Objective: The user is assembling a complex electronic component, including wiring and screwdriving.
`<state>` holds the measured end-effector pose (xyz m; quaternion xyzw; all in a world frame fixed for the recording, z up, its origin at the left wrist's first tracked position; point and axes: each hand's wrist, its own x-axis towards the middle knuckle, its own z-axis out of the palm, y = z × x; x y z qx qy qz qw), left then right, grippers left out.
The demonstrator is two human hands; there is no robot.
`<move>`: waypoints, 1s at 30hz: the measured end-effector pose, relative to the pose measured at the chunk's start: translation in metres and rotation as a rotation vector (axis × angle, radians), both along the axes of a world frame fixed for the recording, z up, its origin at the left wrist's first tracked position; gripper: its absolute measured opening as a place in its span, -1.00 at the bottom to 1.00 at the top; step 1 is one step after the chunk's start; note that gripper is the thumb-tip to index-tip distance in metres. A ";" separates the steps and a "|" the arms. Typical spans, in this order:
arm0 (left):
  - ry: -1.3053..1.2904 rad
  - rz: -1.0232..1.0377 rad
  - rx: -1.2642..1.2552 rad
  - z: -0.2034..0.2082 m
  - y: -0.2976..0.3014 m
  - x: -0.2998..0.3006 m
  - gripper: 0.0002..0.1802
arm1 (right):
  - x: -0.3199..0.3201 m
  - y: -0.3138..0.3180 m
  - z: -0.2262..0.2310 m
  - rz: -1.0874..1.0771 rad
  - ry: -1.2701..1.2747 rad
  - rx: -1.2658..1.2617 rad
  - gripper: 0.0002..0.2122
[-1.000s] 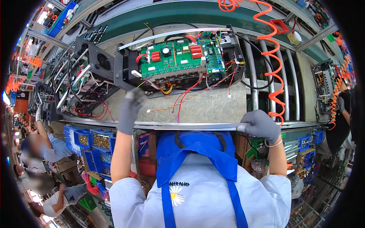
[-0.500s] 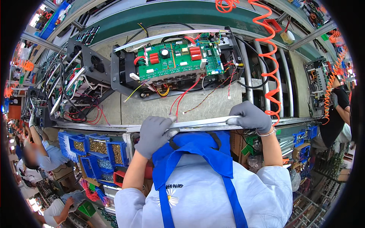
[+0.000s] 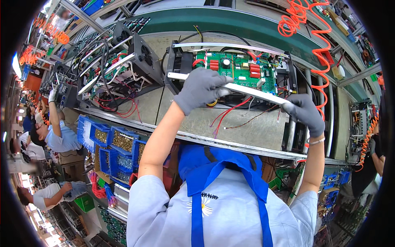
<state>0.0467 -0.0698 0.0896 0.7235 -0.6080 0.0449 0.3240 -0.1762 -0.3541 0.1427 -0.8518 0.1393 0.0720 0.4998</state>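
A long pale metal bar is held in both gloved hands over the near side of a black chassis. My left hand, in a grey glove, is closed round it left of the middle; one end sticks out past the wrist. Toward the other end, my right hand grips the bar. Behind it lies a green circuit board with red components, seated in the chassis. Another pale bar spans the chassis's far side. Red wires hang from the near side onto the bench.
A second black unit with a fan and loose cables stands to the left. Blue bins of small fasteners sit below the bench edge. An orange coiled hose hangs at the right. Co-workers are at both sides.
Both hands have lifted the bar from the bench's front edge and carried it forward to the chassis's near side. My view has shifted left.
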 end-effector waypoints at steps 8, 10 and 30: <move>-0.040 0.126 -0.136 -0.022 -0.010 0.020 -0.62 | 0.019 -0.019 0.009 -0.361 -0.471 -0.126 -0.74; -0.041 0.155 -0.098 -0.018 -0.011 0.019 -0.62 | 0.009 -0.032 -0.009 -0.507 -0.561 -0.147 -0.71; -0.312 0.464 -0.186 -0.031 -0.012 0.002 -0.76 | 0.029 0.025 -0.092 -0.474 -0.664 -0.002 -0.42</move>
